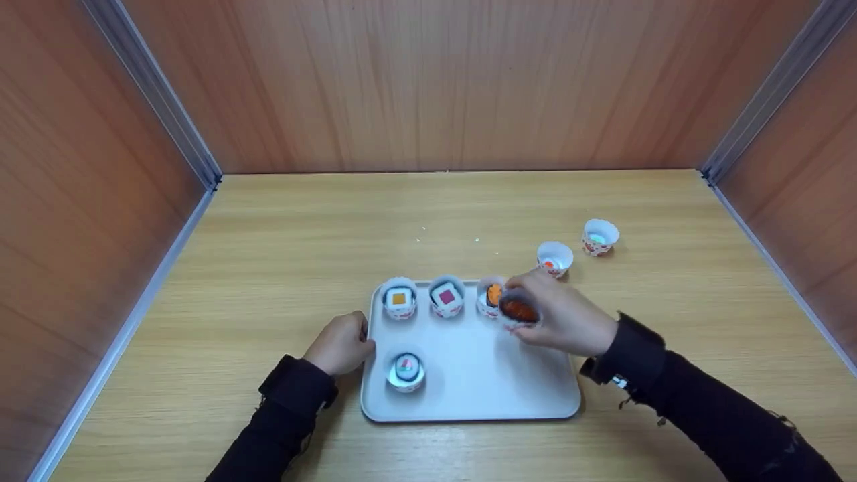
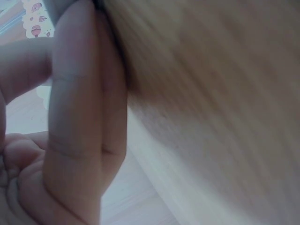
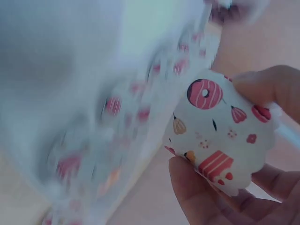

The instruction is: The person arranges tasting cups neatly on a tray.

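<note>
My right hand holds a patterned paper baking cup with something reddish-brown inside, above the right part of the white tray. In the right wrist view, thumb and fingers pinch the sides of this paper cup, printed with donuts and cake. At the tray's left edge, my left hand grips the rim; its fingers show bent in the left wrist view. Three filled cups line the tray's far side: yellow-square, magenta-square and orange-topped. Nearer sits a round-topped cup.
Beyond the tray's far right corner, two more paper cups stand on the wooden table: one with a red-orange bit, one with something pale green. Wood-grained panels enclose the back and sides.
</note>
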